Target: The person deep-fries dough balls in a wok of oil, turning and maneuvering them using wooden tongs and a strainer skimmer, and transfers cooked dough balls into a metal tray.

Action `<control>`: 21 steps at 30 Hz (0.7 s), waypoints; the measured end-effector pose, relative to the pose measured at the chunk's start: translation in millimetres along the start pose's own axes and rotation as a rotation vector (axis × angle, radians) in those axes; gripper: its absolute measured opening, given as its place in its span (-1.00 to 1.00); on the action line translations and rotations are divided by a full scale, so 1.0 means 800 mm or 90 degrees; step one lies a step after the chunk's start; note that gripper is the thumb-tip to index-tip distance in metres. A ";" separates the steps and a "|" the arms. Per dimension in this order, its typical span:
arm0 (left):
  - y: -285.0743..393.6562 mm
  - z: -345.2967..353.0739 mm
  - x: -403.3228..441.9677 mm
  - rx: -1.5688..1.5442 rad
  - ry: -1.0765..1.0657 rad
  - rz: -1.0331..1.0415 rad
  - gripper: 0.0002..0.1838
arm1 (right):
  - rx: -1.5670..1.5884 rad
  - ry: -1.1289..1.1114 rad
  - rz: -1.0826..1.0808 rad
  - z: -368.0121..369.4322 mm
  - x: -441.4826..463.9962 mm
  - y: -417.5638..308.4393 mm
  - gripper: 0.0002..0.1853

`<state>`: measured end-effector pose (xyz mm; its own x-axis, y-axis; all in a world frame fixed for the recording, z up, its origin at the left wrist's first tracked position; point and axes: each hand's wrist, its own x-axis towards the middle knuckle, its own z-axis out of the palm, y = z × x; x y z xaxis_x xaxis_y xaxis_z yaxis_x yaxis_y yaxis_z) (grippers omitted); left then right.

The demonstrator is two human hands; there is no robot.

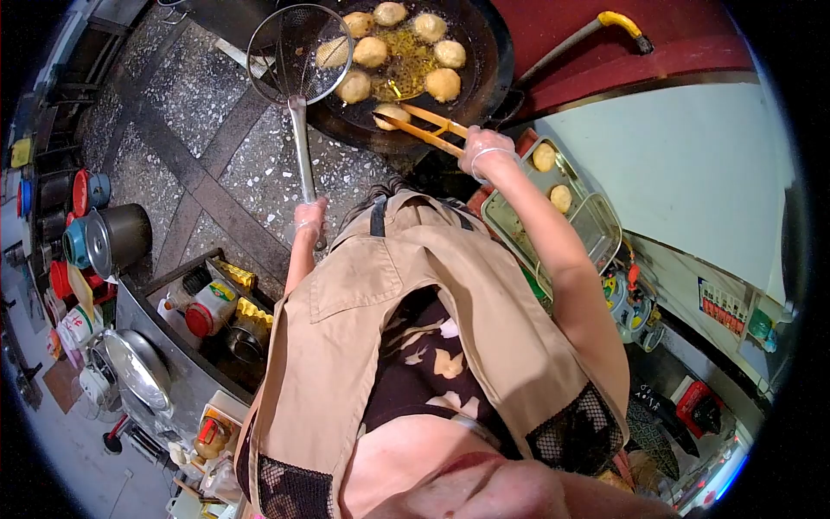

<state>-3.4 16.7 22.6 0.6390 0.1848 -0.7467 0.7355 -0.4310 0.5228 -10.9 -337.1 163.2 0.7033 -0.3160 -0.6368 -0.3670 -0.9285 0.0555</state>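
Note:
At the top, a wide dark pan (497, 65) holds bubbling oil with several round golden dough pieces (443, 85). My right hand (487, 153), in a clear glove, is closed on wooden tongs (428, 130), whose tips are at a dough ball (392, 116) near the pan's lower rim. My left hand (309, 216), also gloved, grips the metal handle of a wire strainer (300, 52). The strainer's round mesh overlaps the pan's left edge, with a dough piece seen through it.
Right of the pan lies a metal tray (517, 227) with two dough pieces (544, 156) and a clear container (596, 227). A hooked pipe (566, 43) with a yellow end is above. Pots (130, 238), jars (201, 318) and a metal bowl (138, 369) are at left.

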 end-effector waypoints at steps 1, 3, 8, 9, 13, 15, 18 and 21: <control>0.000 0.000 0.001 -0.004 0.001 0.000 -0.61 | 0.000 0.000 0.004 0.000 0.000 0.000 -0.59; 0.002 0.001 -0.001 -0.008 0.002 -0.001 -0.62 | 0.001 -0.003 0.005 0.000 0.001 0.000 -0.58; 0.005 0.000 -0.002 0.015 0.005 -0.014 -0.62 | -0.007 -0.016 0.007 -0.001 0.003 -0.001 -0.57; 0.004 0.001 -0.001 0.015 0.005 -0.014 -0.62 | -0.009 -0.018 0.008 -0.001 0.003 -0.001 -0.57; 0.003 0.001 0.000 0.011 0.003 -0.014 -0.62 | -0.007 -0.020 0.008 -0.001 0.004 0.000 -0.57; 0.006 0.001 -0.003 0.011 0.003 -0.013 -0.62 | -0.006 -0.013 0.005 0.002 0.006 0.001 -0.57; 0.009 0.001 -0.005 0.029 0.013 -0.020 -0.62 | -0.003 -0.006 0.000 0.000 0.005 0.001 -0.57; 0.005 0.002 0.000 0.030 0.014 -0.014 -0.61 | -0.001 -0.003 -0.004 -0.001 0.004 0.002 -0.57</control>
<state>-1.1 13.4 23.8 0.6278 0.2146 -0.7482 0.7388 -0.4668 0.4860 -8.6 -339.5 161.9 0.7024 -0.3093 -0.6410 -0.3619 -0.9307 0.0525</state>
